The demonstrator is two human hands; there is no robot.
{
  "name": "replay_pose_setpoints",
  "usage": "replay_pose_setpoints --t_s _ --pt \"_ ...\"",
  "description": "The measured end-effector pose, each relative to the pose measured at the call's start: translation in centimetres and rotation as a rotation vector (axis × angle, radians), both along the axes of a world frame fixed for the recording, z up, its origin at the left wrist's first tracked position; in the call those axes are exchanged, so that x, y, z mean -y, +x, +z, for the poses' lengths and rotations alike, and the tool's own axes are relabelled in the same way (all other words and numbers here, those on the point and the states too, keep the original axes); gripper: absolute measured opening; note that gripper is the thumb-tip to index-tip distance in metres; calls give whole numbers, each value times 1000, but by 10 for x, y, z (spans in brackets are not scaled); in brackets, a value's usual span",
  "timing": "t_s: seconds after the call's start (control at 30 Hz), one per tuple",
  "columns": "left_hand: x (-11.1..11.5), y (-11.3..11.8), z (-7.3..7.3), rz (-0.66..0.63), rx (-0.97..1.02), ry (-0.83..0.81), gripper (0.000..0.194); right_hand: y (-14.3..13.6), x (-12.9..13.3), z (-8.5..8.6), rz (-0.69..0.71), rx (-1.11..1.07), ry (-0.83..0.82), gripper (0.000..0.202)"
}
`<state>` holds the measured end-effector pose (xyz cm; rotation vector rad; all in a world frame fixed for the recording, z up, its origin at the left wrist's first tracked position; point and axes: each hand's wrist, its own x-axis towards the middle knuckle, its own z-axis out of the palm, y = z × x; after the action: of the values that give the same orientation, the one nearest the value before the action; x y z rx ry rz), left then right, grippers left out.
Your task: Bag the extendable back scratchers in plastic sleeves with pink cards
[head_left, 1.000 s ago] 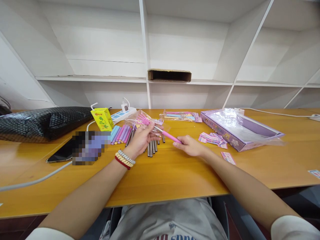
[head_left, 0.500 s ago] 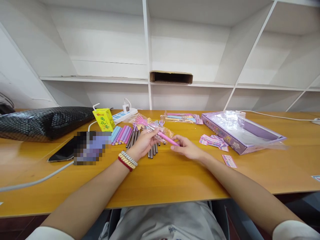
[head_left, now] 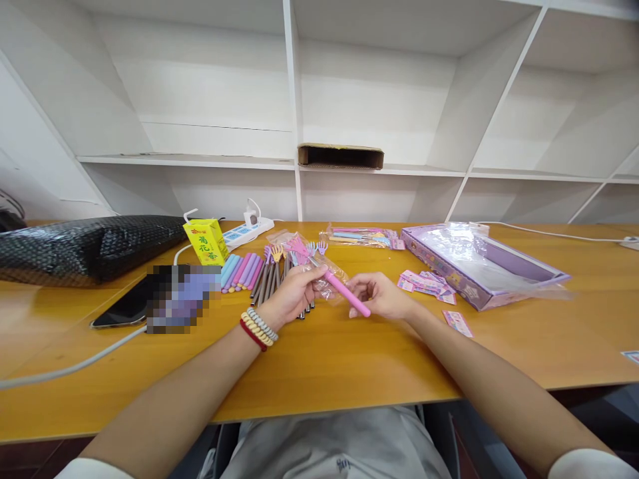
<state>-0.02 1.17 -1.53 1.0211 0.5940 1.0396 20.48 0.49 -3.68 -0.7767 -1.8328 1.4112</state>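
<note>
A back scratcher with a pink handle [head_left: 347, 295] lies slantwise between my hands, its pink claw end pointing away. My left hand [head_left: 292, 293] pinches it around the thin metal shaft. Curled about the handle's near end is my right hand [head_left: 383, 296]; some of its fingers are behind the handle. Crinkled clear plastic film [head_left: 333, 285] lies around the shaft, under the handle. Behind my left hand are several metal shafts [head_left: 264, 283] with coloured claws, partly covered by it. Several blue, pink and purple handle tubes [head_left: 243, 271] lie left of them.
Packaged back scratchers [head_left: 362, 236] lie at the back. A purple display box [head_left: 479, 293] with clear film stands right, near pink cards [head_left: 426, 283]. Leftward are a yellow drink carton [head_left: 206, 241], a power strip [head_left: 247, 233], a phone [head_left: 122, 303] and a black bubble-wrapped parcel [head_left: 90, 246].
The pink handle has swung toward me, its near end now lower and further right. More of the handle shows out of the plastic. My right hand has shifted slightly right.
</note>
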Motion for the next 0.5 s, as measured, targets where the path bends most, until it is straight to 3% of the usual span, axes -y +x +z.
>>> replay_pose_setpoints --t_s 0.1,0.23,0.37,0.5 --pt "-3 -3 2 66 24 -3 11 3 1 3 55 -30 -40 64" --pt "-9 -11 3 123 13 6 11 4 1 6 73 -66 -94 55" --pt "-9 -12 3 112 -10 -16 10 2 -1 4 0 -40 -47 41" --pt "-8 -10 1 80 -36 -48 12 0 -1 1 -140 5 124 54"
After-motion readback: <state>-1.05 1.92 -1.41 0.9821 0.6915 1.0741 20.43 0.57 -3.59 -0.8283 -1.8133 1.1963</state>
